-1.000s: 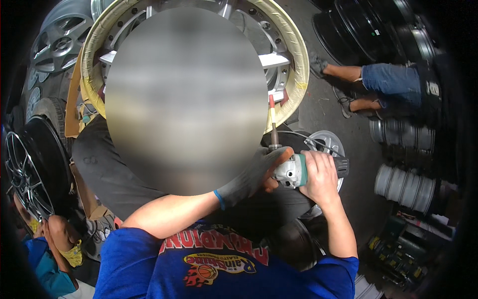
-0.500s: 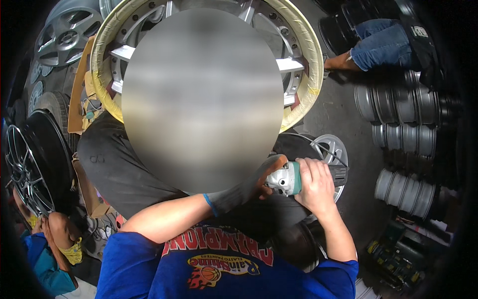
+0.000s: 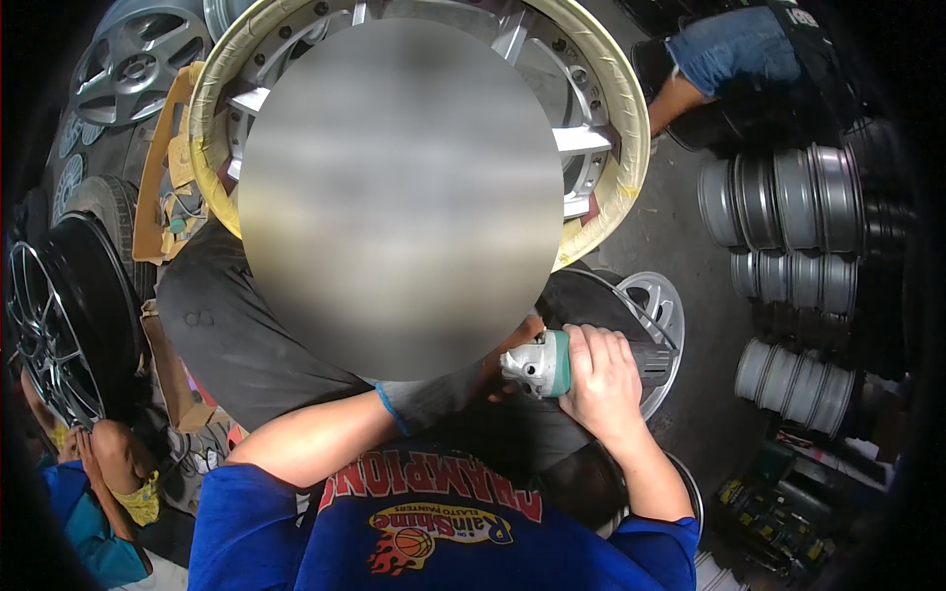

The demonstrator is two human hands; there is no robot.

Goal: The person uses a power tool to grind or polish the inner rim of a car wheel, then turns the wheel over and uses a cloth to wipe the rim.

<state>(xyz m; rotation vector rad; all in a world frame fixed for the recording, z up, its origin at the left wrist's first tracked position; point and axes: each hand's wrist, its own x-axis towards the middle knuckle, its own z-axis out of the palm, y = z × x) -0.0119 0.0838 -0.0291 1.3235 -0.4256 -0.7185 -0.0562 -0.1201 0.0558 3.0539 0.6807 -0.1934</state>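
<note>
Gripping the angle grinder [image 3: 552,362] around its body, the right hand [image 3: 601,379] is bare and wrapped fully closed over the green-and-grey housing, while the gloved left hand [image 3: 448,394] reaches in from the other side toward the tool's silver head; whether those fingers are closed on it I cannot tell, since a blurred patch covers part of them. Just ahead of the grip, the large alloy wheel [image 3: 601,138] with the pale yellowish rim lies face up, its spokes showing beyond the blur. Under and behind the right hand sits a smaller silver rim [image 3: 662,305]. As a judgement, the grinding seems mid-way: the tool is held ready, and the yellowish coating on the rim looks intact.
</note>
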